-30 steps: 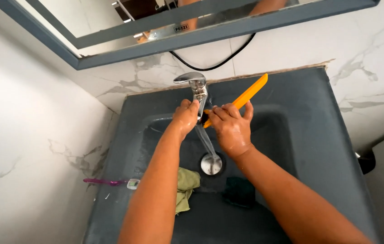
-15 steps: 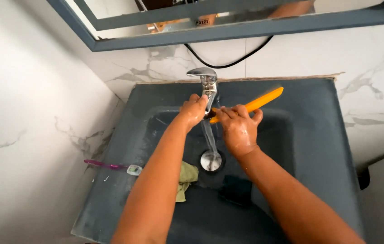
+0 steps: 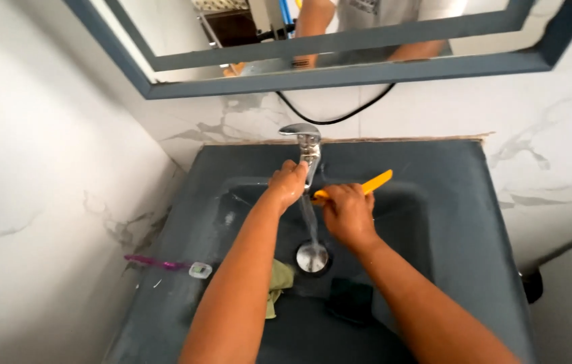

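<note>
Rinsing is in progress at the dark grey sink [image 3: 448,222]. I am watching the right hand [image 3: 348,214] gripping a yellow comb [image 3: 367,187], its fingers curled shut around the near end while the far end is pointing up and to the right over the basin rim. The left hand [image 3: 287,185] is sitting just beside the chrome tap [image 3: 307,143], its fingers bent loosely and wet, closed on nothing that I can make out. A thin stream of water [image 3: 310,226] is falling between the two hands toward the round drain [image 3: 312,257].

Against the view of a second ago, the comb is lying lower and flatter, and the right hand is sitting nearer the stream; the left hand is keeping its place by the spout. In my judgement the comb is being worked back and forth under the flow, so the washing is under way and not yet finished.

A purple toothbrush [image 3: 165,264] is resting on the left ledge of the sink, a green cloth [image 3: 278,286] is lying in the basin under the left forearm, and a dark sponge-like pad [image 3: 348,300] is lying near the front.
</note>
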